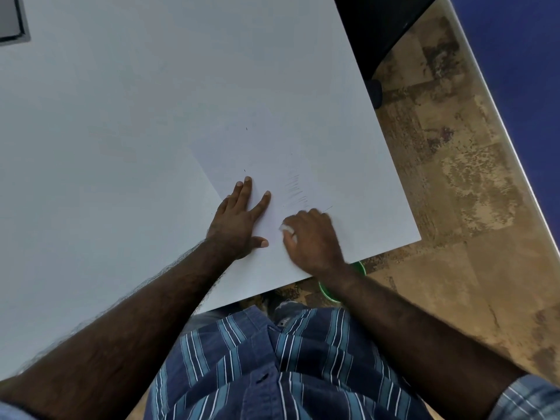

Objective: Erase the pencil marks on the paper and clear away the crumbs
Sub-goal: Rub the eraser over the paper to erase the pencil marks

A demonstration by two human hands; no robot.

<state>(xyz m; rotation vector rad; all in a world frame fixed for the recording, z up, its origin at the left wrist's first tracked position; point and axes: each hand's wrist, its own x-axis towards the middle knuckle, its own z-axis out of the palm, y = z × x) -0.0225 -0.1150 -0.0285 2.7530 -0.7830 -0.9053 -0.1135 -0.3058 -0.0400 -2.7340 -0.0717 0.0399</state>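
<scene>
A white sheet of paper (272,153) lies on the white table (106,131), near its right front corner. Faint pencil marks (295,189) run in short strokes just beyond my right hand. My left hand (242,216) presses flat on the paper with its fingers spread. My right hand (312,237) has its fingers curled round a small white eraser (286,228), which pokes out on the left side and touches the paper. A few tiny dark crumbs (245,170) lie on the sheet beyond my left fingertips.
The table's right edge (391,165) and front edge run close to my hands, with patchy brown floor beyond. A green round thing (328,294) shows under the table edge beneath my right forearm. A dark object (378,31) stands at the far right; a grey frame (13,19) sits top left.
</scene>
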